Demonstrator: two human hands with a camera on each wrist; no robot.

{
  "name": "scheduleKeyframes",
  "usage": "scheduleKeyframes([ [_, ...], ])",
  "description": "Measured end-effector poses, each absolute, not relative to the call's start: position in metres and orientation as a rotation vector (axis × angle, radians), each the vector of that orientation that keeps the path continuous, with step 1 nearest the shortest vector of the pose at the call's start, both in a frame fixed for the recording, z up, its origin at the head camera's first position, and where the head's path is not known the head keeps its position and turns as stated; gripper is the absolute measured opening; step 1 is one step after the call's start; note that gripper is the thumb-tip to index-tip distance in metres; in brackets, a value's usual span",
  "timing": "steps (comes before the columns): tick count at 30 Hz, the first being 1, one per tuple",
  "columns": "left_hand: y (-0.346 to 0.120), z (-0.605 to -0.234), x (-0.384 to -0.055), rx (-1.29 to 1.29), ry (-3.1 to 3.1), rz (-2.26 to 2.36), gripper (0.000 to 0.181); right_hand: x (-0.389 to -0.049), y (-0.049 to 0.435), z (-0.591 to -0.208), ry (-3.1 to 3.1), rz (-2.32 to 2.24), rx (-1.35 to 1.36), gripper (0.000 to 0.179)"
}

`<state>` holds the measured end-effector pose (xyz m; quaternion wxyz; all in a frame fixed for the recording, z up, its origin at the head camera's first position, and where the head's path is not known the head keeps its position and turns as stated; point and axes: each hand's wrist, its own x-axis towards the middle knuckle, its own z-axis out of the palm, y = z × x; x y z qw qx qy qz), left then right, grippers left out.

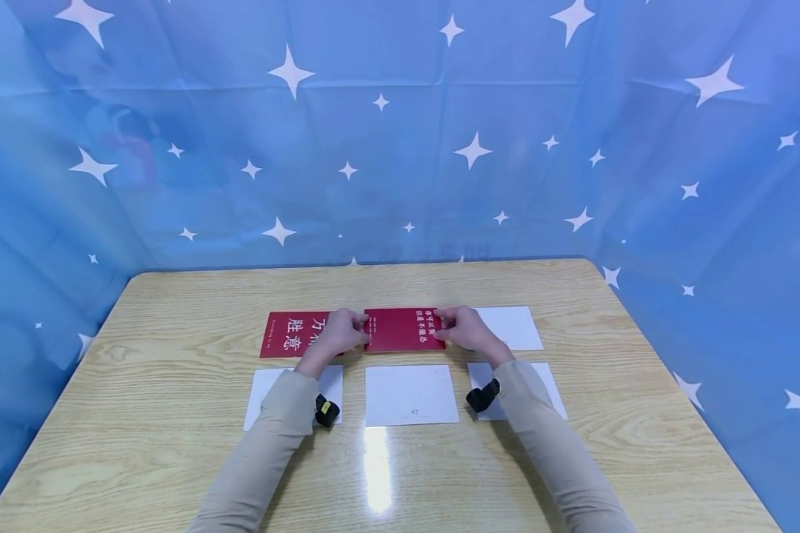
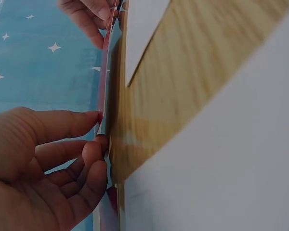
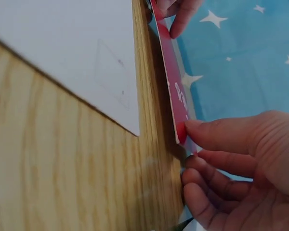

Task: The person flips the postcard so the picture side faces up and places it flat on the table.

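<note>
Both hands hold one red card (image 1: pixel 400 330) by its short ends, over the back row of cards. The left hand (image 1: pixel 341 333) pinches its left end between thumb and fingers; in the left wrist view that thumb (image 2: pixel 70 123) lies on the card's edge. At the other end the right hand (image 1: pixel 465 329) pinches it, thumb on the printed face in the right wrist view. White characters run along the card's right side. In the right wrist view a dark shadow gap shows between the card and the wooden table.
Left of the held card lies another red card (image 1: pixel 287 334), partly under the left hand. A white card (image 1: pixel 512 328) lies at the back right. The front row has white cards at left (image 1: pixel 260 392), middle (image 1: pixel 411 396) and right (image 1: pixel 550 385). A starry blue curtain (image 1: pixel 400 148) hangs behind the table (image 1: pixel 140 414).
</note>
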<state>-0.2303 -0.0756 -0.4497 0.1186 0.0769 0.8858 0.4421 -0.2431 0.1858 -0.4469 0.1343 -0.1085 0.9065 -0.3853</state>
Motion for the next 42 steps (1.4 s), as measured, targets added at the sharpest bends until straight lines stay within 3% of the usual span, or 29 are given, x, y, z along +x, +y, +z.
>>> scheduleKeyframes([
  [7,-0.068,-0.448,-0.231,0.227,2.631,1.238,0.040,-0.245,0.183,-0.445,2.639,-1.038,-0.302,0.049],
  [11,-0.063,-0.447,-0.231,0.216,2.693,1.159,0.008,-0.245,0.179,-0.444,2.652,-1.004,-0.274,0.049],
  [15,-0.058,-0.444,-0.230,0.203,2.733,1.084,0.040,-0.244,0.174,-0.441,2.679,-0.945,-0.221,0.047],
  [22,-0.049,-0.440,-0.228,0.138,2.810,0.926,0.018,-0.247,0.169,-0.437,2.731,-0.792,-0.209,0.048],
  [24,-0.047,-0.439,-0.228,0.122,2.827,0.883,0.024,-0.247,0.169,-0.437,2.739,-0.776,-0.211,0.048],
  [30,-0.043,-0.438,-0.227,0.098,2.861,0.782,0.016,-0.247,0.167,-0.435,2.754,-0.737,-0.228,0.046],
  [42,-0.043,-0.437,-0.226,0.130,2.848,0.802,0.017,-0.243,0.175,-0.442,2.741,-0.898,-0.250,0.042],
])
